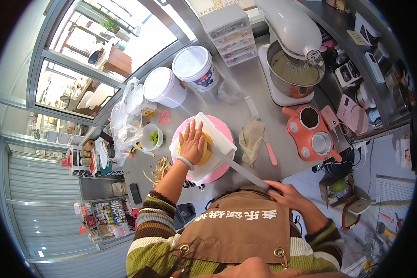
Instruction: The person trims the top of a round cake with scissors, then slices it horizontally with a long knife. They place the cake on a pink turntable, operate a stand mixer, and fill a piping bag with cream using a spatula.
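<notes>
My left hand lies flat, fingers spread, on top of a round yellow sponge cake. The cake rests on a white board over a pink round turntable. In my right hand is the handle of a long knife, its blade pointing up and left. The blade's far end meets the cake's right side; how far it reaches in is hidden. Right of the turntable lie a beige cloth and a spatula with a pink handle.
Brown trimmings and a bowl of green fruit lie left. White buckets, plastic bags and a drawer box stand behind. At right are a stand mixer and an orange double-pot warmer. A phone lies near the left edge.
</notes>
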`<move>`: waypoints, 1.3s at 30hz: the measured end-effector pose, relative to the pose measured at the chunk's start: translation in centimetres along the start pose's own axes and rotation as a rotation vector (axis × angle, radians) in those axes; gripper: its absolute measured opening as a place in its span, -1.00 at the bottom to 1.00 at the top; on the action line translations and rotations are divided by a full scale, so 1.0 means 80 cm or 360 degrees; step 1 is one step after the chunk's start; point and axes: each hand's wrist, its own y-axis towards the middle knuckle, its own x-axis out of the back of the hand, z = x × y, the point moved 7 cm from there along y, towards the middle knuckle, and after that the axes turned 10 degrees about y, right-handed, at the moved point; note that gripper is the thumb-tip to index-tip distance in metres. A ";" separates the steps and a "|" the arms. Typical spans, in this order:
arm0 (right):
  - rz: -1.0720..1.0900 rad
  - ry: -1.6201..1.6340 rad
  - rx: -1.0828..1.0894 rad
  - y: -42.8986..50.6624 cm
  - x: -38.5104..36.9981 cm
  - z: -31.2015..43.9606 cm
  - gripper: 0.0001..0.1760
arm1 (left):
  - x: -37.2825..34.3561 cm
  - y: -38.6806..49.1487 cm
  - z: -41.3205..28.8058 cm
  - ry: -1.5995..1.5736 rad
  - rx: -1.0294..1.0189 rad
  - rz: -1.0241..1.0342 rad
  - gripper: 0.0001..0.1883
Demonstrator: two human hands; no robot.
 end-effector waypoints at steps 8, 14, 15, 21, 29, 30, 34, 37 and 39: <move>-0.0009 0.0128 -0.0014 -0.004 0.003 -0.013 -0.49 | -0.007 0.000 0.009 -0.0158 0.0407 0.0023 -0.37; 0.0079 0.0266 -0.0013 -0.001 0.003 -0.029 -0.50 | 0.028 0.000 0.005 0.0061 -0.0005 -0.0060 -0.38; 0.0093 0.0356 -0.0021 -0.002 0.003 -0.025 -0.49 | 0.036 -0.003 -0.002 0.0168 -0.0221 -0.0141 -0.38; 0.0024 0.0132 0.0099 0.003 -0.002 -0.003 -0.49 | 0.015 -0.002 0.007 -0.0017 -0.0187 -0.0028 -0.41; 0.0038 0.0093 0.0165 -0.001 -0.004 -0.014 -0.50 | -0.003 -0.004 0.016 -0.0043 0.0204 -0.0091 -0.42; 0.0038 0.0125 0.0209 0.008 -0.009 -0.009 -0.49 | -0.005 -0.004 0.018 -0.0066 0.0269 -0.0074 -0.42; 0.0002 0.0051 0.0162 0.010 -0.008 -0.010 -0.50 | -0.006 -0.005 0.023 -0.0163 0.0509 -0.0052 -0.41; -0.0014 0.0012 0.0249 0.004 -0.006 -0.009 -0.50 | 0.006 -0.008 0.027 -0.0164 0.0509 -0.0059 -0.42; -0.0067 -0.0094 0.0214 -0.001 -0.004 -0.013 -0.49 | 0.022 -0.010 0.021 -0.0008 0.0260 -0.0126 -0.42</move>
